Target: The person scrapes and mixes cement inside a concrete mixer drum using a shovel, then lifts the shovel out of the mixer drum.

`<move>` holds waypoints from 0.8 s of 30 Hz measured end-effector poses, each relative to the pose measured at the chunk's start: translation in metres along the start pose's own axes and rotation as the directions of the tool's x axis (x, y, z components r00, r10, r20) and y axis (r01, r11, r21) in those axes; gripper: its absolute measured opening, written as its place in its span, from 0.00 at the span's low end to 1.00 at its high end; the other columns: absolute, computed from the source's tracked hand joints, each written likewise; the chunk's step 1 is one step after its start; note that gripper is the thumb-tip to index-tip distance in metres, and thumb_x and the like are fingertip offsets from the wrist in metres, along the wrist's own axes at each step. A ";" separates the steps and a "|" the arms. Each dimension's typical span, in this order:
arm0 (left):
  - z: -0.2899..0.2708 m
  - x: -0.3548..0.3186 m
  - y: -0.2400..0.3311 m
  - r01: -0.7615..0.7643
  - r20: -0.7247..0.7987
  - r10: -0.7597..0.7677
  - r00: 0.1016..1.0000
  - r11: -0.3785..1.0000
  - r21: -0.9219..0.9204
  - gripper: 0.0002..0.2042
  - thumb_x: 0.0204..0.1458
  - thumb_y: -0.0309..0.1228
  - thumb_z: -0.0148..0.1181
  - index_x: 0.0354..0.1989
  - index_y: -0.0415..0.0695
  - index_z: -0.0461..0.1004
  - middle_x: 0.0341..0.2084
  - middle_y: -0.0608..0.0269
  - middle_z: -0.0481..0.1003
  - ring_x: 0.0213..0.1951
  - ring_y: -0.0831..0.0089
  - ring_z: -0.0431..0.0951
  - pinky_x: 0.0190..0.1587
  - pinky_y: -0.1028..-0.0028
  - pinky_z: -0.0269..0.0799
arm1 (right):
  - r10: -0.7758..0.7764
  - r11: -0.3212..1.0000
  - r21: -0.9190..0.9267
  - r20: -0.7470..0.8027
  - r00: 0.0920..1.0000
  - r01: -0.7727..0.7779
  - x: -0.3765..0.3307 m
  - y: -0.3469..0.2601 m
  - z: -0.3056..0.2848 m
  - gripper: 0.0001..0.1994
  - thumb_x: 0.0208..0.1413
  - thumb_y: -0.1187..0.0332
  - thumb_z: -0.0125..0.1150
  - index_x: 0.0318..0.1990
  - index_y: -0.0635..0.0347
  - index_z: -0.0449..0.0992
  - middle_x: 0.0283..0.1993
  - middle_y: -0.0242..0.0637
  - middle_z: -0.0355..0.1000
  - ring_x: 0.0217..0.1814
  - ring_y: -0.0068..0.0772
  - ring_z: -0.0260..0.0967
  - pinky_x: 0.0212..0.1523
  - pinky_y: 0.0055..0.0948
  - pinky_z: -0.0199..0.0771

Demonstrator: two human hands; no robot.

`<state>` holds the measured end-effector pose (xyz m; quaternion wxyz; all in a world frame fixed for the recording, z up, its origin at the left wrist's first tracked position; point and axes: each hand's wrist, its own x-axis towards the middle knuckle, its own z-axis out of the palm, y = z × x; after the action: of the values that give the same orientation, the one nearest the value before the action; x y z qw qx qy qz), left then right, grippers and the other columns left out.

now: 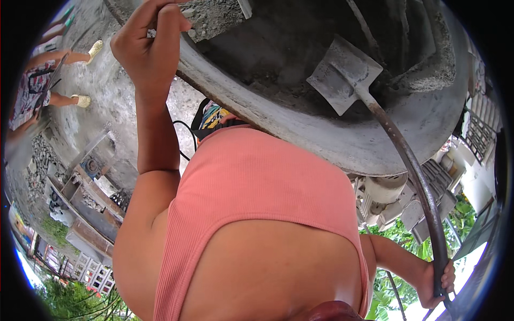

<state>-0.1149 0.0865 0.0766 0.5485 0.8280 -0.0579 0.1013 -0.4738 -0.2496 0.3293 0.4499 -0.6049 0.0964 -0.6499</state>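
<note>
My right hand (436, 283) is wrapped round the end of the shovel's long dark handle at the lower right. The shovel (342, 75) slants up and leftward. Its grey-caked, square blade hangs over the dark inside of a big round drum (316, 134) with a thick, cement-smeared rim. My left hand (150, 48) is raised at the top left, beside the drum's rim. Its fingers are curled in and the thumb is pressed against them. Whether anything sits in that closed hand is hidden.
A person in patterned clothes and yellow shoes (83, 100) stands on the dusty ground at the far left. Below lie a rubble heap (40, 158) and long boards (99, 187). Grey stacked slabs (431, 192) stand right of the drum. Grey gravelly material (217, 18) shows at the top.
</note>
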 end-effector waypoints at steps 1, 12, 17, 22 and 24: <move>-0.004 0.001 -0.003 -0.067 0.001 0.067 0.998 0.997 -0.030 0.07 0.44 0.33 0.45 0.21 0.43 0.64 0.13 0.68 0.63 0.19 0.79 0.64 0.30 0.80 0.65 | 0.001 1.000 0.019 0.002 1.000 -0.001 0.003 -0.001 0.001 0.10 0.25 0.61 0.51 0.16 0.55 0.63 0.12 0.29 0.52 0.14 0.28 0.51 0.21 0.32 0.53; -0.011 0.005 -0.017 -0.268 -0.014 0.269 0.963 0.951 -0.156 0.11 0.47 0.21 0.48 0.31 0.41 0.79 0.14 0.68 0.73 0.20 0.88 0.71 0.24 0.87 0.63 | 0.316 0.939 0.113 0.096 0.944 -0.326 -0.055 0.074 0.028 0.08 0.37 0.68 0.52 0.24 0.63 0.69 0.20 0.35 0.58 0.24 0.30 0.53 0.36 0.34 0.52; -0.010 0.011 -0.020 -0.249 0.151 0.270 0.951 0.958 -0.145 0.11 0.49 0.22 0.48 0.34 0.42 0.79 0.16 0.69 0.73 0.20 0.89 0.68 0.25 0.87 0.62 | 0.315 0.929 0.165 0.122 0.941 -0.332 -0.064 0.068 0.019 0.09 0.42 0.65 0.53 0.25 0.61 0.69 0.20 0.33 0.57 0.24 0.30 0.52 0.35 0.34 0.52; -0.019 0.017 0.001 -0.255 0.405 0.283 0.869 0.959 -0.124 0.11 0.51 0.21 0.47 0.36 0.40 0.78 0.17 0.70 0.72 0.24 0.86 0.70 0.29 0.85 0.65 | 0.274 0.914 0.221 0.281 0.920 -0.340 -0.066 0.058 0.000 0.10 0.45 0.61 0.54 0.27 0.59 0.69 0.21 0.32 0.57 0.23 0.28 0.52 0.33 0.32 0.51; -0.025 0.027 0.021 -0.306 0.505 0.349 0.790 0.937 -0.170 0.12 0.49 0.20 0.47 0.36 0.40 0.78 0.19 0.68 0.72 0.24 0.85 0.71 0.30 0.84 0.66 | 0.151 0.954 0.196 0.339 0.929 -0.226 -0.064 0.056 -0.008 0.14 0.43 0.56 0.57 0.29 0.58 0.73 0.19 0.27 0.53 0.24 0.26 0.51 0.33 0.32 0.48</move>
<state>-0.0955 0.1015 0.1115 0.5177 0.7786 -0.3526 -0.0387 -0.4631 -0.2398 0.2451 0.5875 -0.6337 0.0038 -0.5033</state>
